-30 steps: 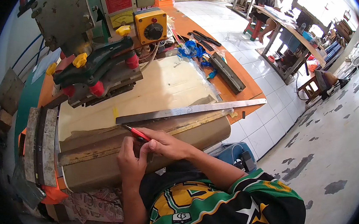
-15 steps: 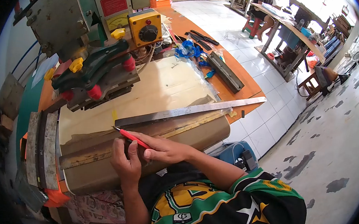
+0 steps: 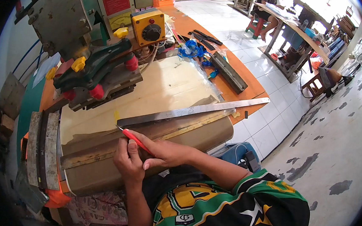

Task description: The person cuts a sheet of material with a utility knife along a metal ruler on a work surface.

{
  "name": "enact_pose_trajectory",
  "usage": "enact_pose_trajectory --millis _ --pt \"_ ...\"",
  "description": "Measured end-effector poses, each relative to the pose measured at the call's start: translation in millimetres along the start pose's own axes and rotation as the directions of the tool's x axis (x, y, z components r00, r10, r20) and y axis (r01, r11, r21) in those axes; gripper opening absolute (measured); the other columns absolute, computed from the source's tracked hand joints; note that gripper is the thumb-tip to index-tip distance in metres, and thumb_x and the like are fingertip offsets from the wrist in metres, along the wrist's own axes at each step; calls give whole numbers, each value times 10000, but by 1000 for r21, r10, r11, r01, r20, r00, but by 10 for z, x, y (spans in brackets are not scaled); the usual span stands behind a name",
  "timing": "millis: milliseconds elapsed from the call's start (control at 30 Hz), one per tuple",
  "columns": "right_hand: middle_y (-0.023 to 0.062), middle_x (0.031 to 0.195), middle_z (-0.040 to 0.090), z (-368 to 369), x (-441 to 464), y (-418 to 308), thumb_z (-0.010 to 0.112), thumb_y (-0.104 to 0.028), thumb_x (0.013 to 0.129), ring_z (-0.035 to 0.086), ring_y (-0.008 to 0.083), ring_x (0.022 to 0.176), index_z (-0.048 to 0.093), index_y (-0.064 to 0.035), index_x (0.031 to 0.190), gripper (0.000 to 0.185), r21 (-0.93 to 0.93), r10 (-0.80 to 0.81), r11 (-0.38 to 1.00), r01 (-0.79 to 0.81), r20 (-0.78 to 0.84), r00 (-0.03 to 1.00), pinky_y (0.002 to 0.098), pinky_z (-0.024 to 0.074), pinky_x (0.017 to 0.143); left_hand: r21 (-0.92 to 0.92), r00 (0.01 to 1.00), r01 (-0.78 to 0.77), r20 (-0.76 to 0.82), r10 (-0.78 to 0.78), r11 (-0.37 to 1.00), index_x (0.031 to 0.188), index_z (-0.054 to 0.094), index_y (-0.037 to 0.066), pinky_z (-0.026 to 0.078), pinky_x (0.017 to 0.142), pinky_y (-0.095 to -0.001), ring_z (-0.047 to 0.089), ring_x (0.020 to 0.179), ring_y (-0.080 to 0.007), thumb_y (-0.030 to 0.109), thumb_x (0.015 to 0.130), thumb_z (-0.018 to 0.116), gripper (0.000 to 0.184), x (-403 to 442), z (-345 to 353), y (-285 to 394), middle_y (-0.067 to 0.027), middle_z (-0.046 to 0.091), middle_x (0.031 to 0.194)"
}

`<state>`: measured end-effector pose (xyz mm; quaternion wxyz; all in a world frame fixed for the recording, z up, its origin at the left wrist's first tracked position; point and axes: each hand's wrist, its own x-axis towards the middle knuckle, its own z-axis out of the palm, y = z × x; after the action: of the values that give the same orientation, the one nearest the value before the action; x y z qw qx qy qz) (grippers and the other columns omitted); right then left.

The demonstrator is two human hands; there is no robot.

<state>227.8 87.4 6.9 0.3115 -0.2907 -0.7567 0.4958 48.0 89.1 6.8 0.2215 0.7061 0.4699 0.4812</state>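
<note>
My right hand [image 3: 167, 153] is closed around a red-handled craft knife [image 3: 138, 141], its thin pointed tip aimed up and left. Right beside it, my left hand [image 3: 129, 161] has its fingers curled in with the thumb on top; whatever it may hold is hidden. Both hands are over the near edge of a brown sheet-covered board [image 3: 95, 176] that curves down in front of me. A long steel ruler [image 3: 194, 110] lies slanted across the sheet, its left end close to the knife tip.
A press machine [image 3: 97, 70] with red and yellow knobs overhangs the pale sheet [image 3: 162, 84] on the left. Beyond lie a metal bar [image 3: 228, 73], blue plastic [image 3: 191, 50] and black tools [image 3: 204, 39]. Metal strips [image 3: 51, 154] stand at left. A person [image 3: 267, 13] sits far off.
The right hand has turned slightly, with the knife handle tilting a little steeper. The left hand's fingers and thumb have shifted slightly. The ruler stays where it was on the sheet.
</note>
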Motion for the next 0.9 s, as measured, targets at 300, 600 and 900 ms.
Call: enact_pose_trajectory --millis 300,600,900 --pt "319 1361 589 54 -34 -13 584 -713 958 666 525 1077 -74 -111 1685 1151 -88 82 993 -83 -17 997 518 519 886 -588 958 253 39 -285 768 1184 643 5 466 764 -325 566 861 -158 419 1125 492 444 -110 170 -62 -27 608 963" --pt "271 1677 310 96 16 224 504 -716 999 481 478 1428 43 -105 1703 1039 -7 -255 966 259 -204 945 463 406 1143 90 999 37 3 -37 995 1198 608 -30 490 747 -414 629 843 -274 377 1126 475 434 -72 70 -64 -167 644 949" --pt "315 1558 454 6 -11 -19 551 -753 957 602 491 1258 11 -118 1699 1116 37 -92 995 93 -19 996 492 471 1018 51 997 -46 -59 49 998 1094 621 2 469 641 -459 617 740 -430 366 1119 478 392 -82 40 -83 -215 621 865"
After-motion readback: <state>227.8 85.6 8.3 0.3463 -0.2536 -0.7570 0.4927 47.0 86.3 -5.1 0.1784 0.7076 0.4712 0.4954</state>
